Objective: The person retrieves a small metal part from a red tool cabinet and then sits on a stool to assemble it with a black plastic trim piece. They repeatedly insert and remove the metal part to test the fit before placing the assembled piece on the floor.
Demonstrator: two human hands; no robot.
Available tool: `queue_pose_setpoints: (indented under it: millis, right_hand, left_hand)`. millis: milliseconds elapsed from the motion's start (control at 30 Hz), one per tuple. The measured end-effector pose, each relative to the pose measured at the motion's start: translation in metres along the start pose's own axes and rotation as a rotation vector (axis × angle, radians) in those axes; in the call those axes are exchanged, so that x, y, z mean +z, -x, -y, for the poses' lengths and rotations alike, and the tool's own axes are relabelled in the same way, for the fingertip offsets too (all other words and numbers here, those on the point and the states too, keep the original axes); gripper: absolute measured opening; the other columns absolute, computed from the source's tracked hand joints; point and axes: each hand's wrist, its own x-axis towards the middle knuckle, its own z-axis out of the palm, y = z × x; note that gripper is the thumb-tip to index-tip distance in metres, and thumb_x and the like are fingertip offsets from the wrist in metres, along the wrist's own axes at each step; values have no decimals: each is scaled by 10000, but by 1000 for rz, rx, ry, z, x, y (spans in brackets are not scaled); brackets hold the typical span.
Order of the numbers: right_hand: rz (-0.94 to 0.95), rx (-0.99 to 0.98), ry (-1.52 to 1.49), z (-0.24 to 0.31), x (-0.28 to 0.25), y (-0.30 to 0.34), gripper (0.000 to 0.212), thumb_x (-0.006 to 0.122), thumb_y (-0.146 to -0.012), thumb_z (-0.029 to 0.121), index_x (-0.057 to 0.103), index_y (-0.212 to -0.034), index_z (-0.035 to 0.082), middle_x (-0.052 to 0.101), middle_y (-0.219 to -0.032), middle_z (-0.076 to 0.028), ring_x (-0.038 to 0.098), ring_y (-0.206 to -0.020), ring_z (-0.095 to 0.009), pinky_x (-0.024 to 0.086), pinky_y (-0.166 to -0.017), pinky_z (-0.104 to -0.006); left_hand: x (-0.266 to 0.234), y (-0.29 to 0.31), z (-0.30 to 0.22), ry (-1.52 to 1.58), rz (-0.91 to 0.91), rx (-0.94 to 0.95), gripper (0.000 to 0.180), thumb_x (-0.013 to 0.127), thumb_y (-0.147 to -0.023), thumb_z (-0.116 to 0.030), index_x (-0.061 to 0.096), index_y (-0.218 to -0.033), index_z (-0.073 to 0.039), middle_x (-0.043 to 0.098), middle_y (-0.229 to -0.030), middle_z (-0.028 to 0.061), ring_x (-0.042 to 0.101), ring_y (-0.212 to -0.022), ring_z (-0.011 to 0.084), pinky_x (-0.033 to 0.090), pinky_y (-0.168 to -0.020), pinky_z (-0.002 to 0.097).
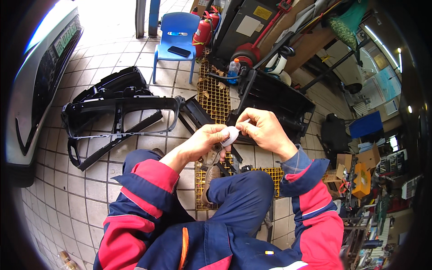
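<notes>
In front of my chest, my left hand [198, 143] is closed round a small white roll [231, 135] that looks like tape. The thumb and fingers of my right hand [266, 130] pinch together at the roll's right edge, apparently on its loose end; the exact pinch point is too small to make out. Beneath my hands, a grey metal piece [210, 156] shows in part near my shoe [211, 177]. A black plastic frame [118, 118] and a curved black trim piece [114, 146] lie on the tiles to the left.
Yellow floor grating [215, 92] runs ahead of me. A blue chair [175, 33] bears a black phone [179, 51], with red fire extinguishers [203, 33] beside it. A bottle of blue liquid [233, 69] and a large black plastic part [274, 101] are ahead right. A white car [42, 81] stands left.
</notes>
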Motion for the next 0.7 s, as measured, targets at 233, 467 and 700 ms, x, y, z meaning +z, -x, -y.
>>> queue_pose_setpoints:
  millis: [233, 467, 700]
  right_hand:
    - [-7, -116, -16, 5, 1, 1, 141, 763, -996, 108, 767, -1080, -5, 761, -931, -68, 695, -796, -108, 565, -719, -280]
    - [14, -103, 114, 13, -2, 6, 170, 770, -934, 85, 786, -1093, 25, 793, -961, -123, 774, -877, -246, 604, -815, -359]
    - [23, -92, 41, 13, 0, 8, 173, 780, -903, 50, 774, -1070, 7, 784, -1004, -134, 773, -895, -243, 611, -830, -365]
  left_hand:
    - [2, 2, 1, 17, 3, 7, 324, 630, -1130, -324, 659, -1260, -28, 752, -953, 92, 714, -704, 154, 620, -667, 320]
    - [4, 2, 0, 0, 8, 10, 291, 656, -1113, -243, 656, -1282, -6, 765, -998, 104, 713, -703, 148, 617, -672, 306]
    - [7, 5, -3, -21, -19, 18, 225, 651, -1090, -122, 665, -1276, 4, 769, -1055, 113, 709, -719, 141, 612, -695, 303]
